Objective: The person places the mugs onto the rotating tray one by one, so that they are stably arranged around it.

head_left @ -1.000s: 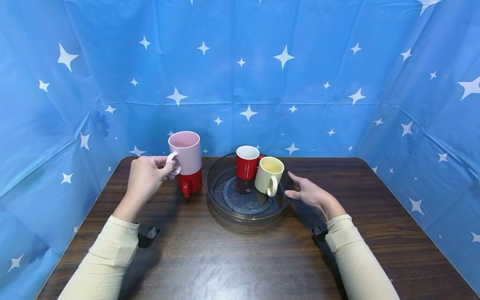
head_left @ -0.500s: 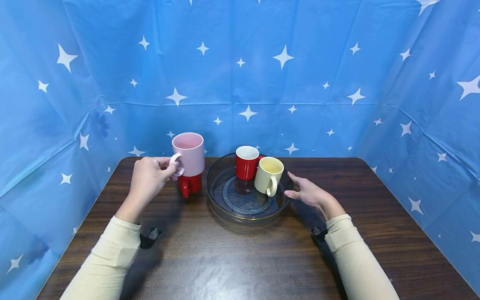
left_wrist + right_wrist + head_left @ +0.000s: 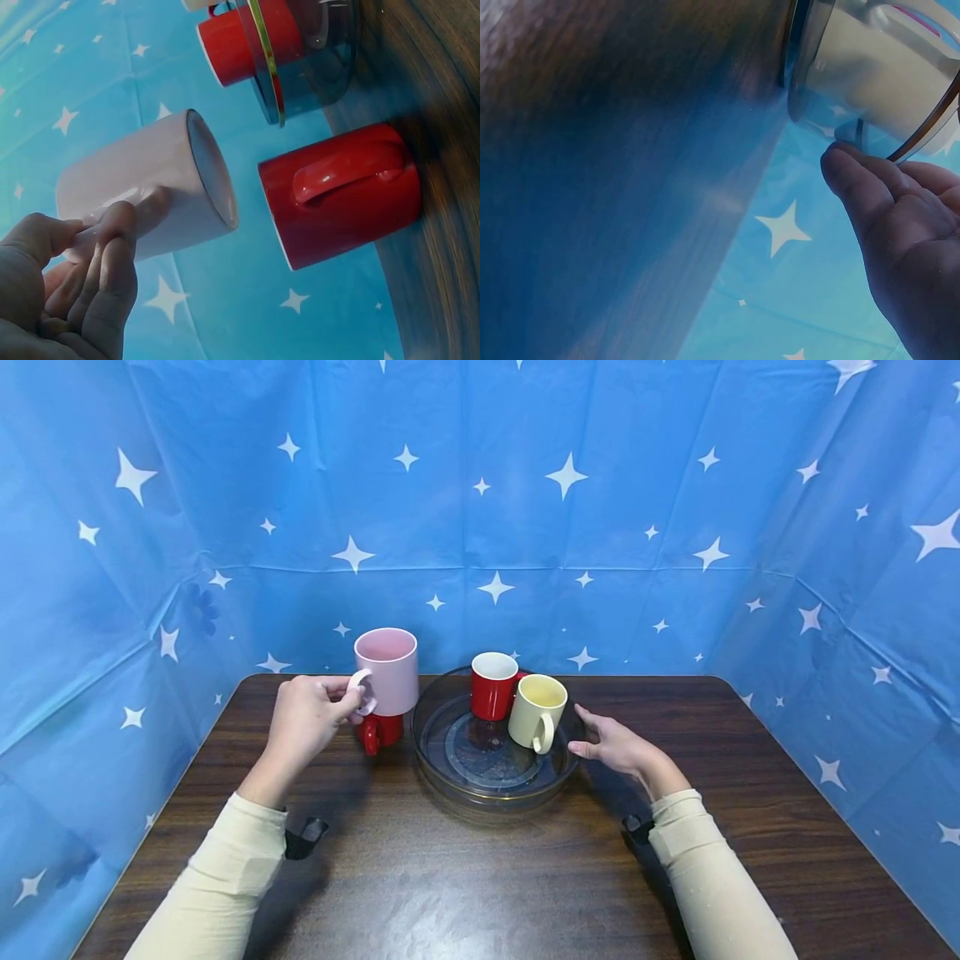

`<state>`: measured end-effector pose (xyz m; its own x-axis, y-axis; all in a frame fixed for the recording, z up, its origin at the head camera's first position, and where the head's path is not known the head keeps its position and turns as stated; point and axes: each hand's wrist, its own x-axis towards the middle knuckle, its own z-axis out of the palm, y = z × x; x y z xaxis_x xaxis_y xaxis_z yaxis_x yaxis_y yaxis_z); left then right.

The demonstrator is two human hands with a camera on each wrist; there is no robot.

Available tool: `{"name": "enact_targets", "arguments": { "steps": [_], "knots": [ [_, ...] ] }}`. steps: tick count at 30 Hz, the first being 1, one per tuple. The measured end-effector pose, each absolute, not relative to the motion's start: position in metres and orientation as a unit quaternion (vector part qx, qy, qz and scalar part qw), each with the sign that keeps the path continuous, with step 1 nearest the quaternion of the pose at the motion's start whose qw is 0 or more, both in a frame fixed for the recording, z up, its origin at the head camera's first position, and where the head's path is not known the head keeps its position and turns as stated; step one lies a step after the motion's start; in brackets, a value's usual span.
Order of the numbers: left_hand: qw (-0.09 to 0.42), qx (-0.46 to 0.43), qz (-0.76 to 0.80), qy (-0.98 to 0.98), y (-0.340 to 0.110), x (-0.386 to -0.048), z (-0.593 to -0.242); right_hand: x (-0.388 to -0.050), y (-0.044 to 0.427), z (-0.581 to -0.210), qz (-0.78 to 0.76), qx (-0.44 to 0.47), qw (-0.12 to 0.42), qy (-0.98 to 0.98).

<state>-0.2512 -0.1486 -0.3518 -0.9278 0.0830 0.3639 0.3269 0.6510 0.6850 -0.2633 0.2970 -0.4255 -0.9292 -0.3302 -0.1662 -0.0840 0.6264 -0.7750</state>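
My left hand [image 3: 309, 717] pinches the handle of a pink mug [image 3: 393, 681], held upright in the air. Below it a red mug [image 3: 384, 731] stands on the table, its top partly hidden in the head view. The left wrist view shows a gap between the pink mug's base and this red mug [image 3: 345, 199]. A clear glass bowl [image 3: 480, 797] with a gold-edged rim holds another red mug [image 3: 491, 697] and a pale yellow mug [image 3: 531, 718]. At the bowl's right side my right hand [image 3: 618, 745] rests with thumb and fingers spread against the glass wall.
The dark wooden table [image 3: 450, 893] extends toward the person and out to both sides. A blue cloth with white stars [image 3: 480, 527] rises behind and along the left and right edges.
The pink mug has moved right and slightly down with my left hand, from over the red mug toward the bowl. My right hand, the bowl and the mugs in it stay put.
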Motion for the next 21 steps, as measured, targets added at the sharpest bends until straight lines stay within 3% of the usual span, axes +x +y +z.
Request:
{"name": "enact_targets", "arguments": {
  "steps": [21],
  "knots": [
    [0.14, -0.14, -0.411, -0.89, -0.133, -0.252, -0.355, -0.264, 0.298, -0.428, -0.421, -0.115, 0.147, 0.887]
  ]
}}
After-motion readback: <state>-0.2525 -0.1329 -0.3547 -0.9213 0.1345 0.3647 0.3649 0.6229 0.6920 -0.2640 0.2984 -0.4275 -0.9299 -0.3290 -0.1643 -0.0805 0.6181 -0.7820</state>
